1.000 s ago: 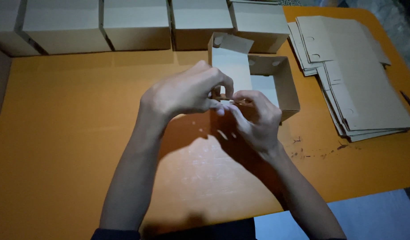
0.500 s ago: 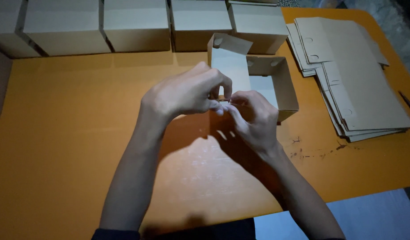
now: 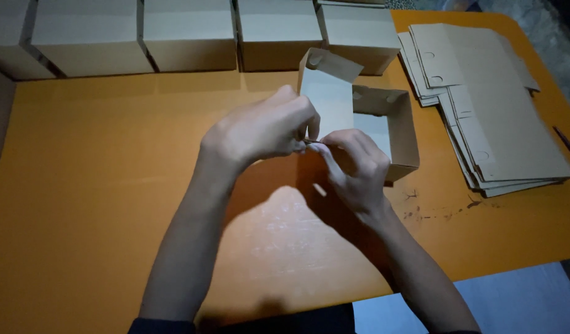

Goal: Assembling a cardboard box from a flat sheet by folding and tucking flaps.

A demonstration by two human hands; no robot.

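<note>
Hands meet at the centre of the frame over the orange worktop. The left hand is curled, fingertips pinched narrow against those of the right hand; a thin sliver shows between them, too small to identify. Just behind the hands, touching the right hand's knuckles, stands a half-folded open cardboard box with one flap raised. A row of closed cardboard boxes lines the top edge of the frame. At the upper right lies a stack of flat cardboard blanks, well apart from the hands.
</note>
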